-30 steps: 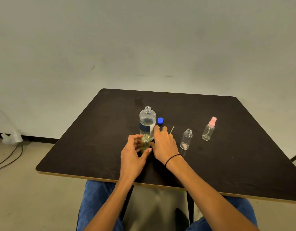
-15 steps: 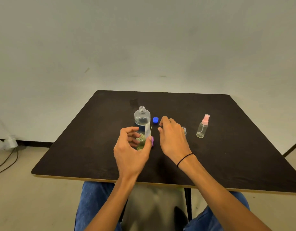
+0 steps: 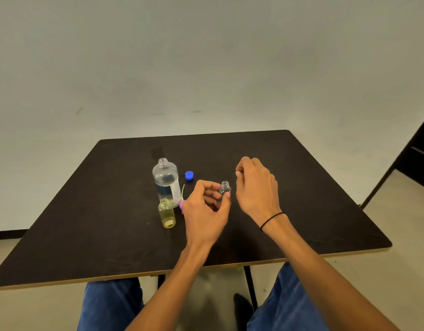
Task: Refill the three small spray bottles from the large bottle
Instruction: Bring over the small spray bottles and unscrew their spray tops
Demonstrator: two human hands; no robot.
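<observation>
You are handling the second of the three refills, by the look of it: your left hand (image 3: 204, 211) is pinching the small clear uncapped spray bottle (image 3: 224, 188) between thumb and fingertips, at about the centre of the dark square table (image 3: 313, 199). Your right hand (image 3: 255, 187) is hovering just at its 3 o'clock, fingers curled loosely and holding nothing that shows.

The next move likely calls for your right hand to be reaching for the large clear round-shouldered bottle (image 3: 166, 182), standing uncapped at 9 o'clock from the small one, and tipping it slowly over that narrow neck.

The large bottle is showing clear liquid up to roughly half. Its round blue cap (image 3: 189, 175) is lying at its 3 o'clock. The small yellow-tinted bottle (image 3: 167, 213) at its 6 o'clock is open-necked; I cannot tell its fill. The clear one looks empty. A purple sprayer top (image 3: 181, 204) is peeking out beside your left hand. The third small bottle is hidden.
</observation>
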